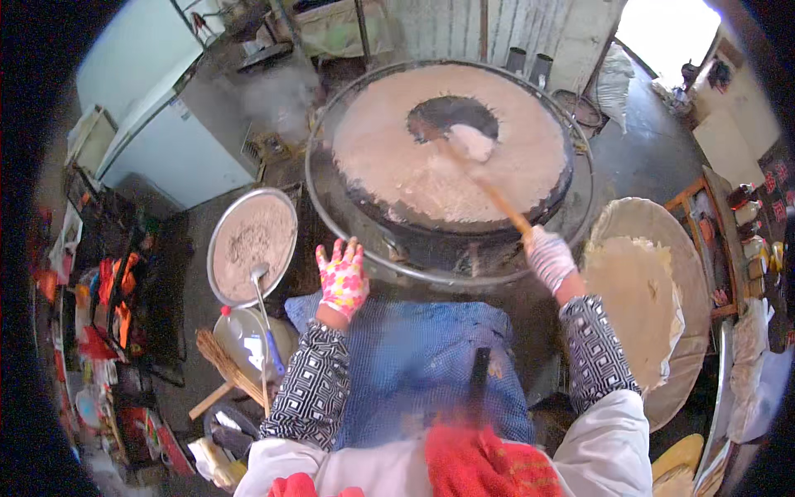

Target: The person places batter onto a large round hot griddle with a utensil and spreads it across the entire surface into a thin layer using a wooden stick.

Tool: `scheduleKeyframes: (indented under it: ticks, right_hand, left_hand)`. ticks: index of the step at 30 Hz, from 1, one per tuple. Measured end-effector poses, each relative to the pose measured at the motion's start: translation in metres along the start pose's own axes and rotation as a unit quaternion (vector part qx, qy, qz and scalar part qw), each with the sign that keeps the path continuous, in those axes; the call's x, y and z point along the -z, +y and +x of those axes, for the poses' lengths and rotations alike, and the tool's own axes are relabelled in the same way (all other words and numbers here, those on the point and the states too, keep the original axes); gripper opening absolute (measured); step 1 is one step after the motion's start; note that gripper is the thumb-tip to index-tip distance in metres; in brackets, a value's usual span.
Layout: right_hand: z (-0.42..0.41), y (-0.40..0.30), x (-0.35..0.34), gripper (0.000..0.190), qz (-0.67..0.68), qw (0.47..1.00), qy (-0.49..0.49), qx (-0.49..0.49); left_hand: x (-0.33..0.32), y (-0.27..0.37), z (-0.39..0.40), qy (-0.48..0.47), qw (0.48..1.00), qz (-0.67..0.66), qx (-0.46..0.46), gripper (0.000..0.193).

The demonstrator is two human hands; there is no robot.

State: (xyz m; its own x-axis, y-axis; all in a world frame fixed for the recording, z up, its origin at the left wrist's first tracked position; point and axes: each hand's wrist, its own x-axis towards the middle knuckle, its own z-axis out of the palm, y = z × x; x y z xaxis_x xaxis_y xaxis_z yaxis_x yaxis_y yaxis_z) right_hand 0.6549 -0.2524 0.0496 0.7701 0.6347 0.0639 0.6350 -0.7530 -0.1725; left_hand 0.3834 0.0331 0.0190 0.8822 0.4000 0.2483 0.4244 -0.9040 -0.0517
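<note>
In a striped glove, my right hand point(549, 258) is closed around the handle of a wooden spreader point(497, 196). The spreader's far end lies over the large round griddle point(562, 199), near a dark uncovered patch in the middle of a layer of pale brown batter point(385, 143). A whitish lump of batter point(472, 141) sits at the edge of that patch. My left hand point(343, 278), in a flowered glove, is empty with fingers apart, near the metal ring point(397, 267) around the griddle. To its left stands a basin of batter point(251, 239) with a ladle point(259, 271) in it.
At the right, thin flatbreads point(630, 304) lie on a round mat point(689, 348). Below the basin are a lidded container point(242, 329) and a straw brush point(227, 360). A white cabinet point(180, 152) stands at the back left. Bottles point(747, 213) line a shelf at the far right.
</note>
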Motion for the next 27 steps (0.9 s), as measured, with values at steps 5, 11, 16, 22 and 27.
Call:
scheduleKeyframes:
  ticks: [5, 11, 16, 22, 27]
  right_hand:
    - [0.003, 0.034, -0.006, 0.032, 0.024, 0.991, -0.066, -0.111]
    - [-0.002, 0.004, 0.012, 0.032, -0.012, 1.0, -0.02, -0.008]
    - [0.016, 0.013, 0.002, 0.027, 0.005, 0.991, -0.03, -0.129]
    - [-0.004, -0.015, -0.013, 0.025, -0.069, 0.997, -0.032, 0.024]
    - [0.018, 0.012, -0.011, 0.02, -0.042, 0.996, 0.036, -0.064]
  left_hand:
    - [0.002, -0.014, 0.012, -0.047, 0.997, 0.044, 0.047, 0.055]
    - [0.037, 0.03, 0.022, 0.037, 0.999, -0.017, -0.023, 0.044]
    - [0.014, 0.13, -0.012, 0.059, 0.984, -0.084, -0.146, 0.046]
    - [-0.001, 0.1, -0.03, 0.021, 0.994, -0.049, -0.093, 0.048]
    - [-0.003, 0.072, -0.028, 0.024, 0.996, -0.007, -0.085, 0.046]
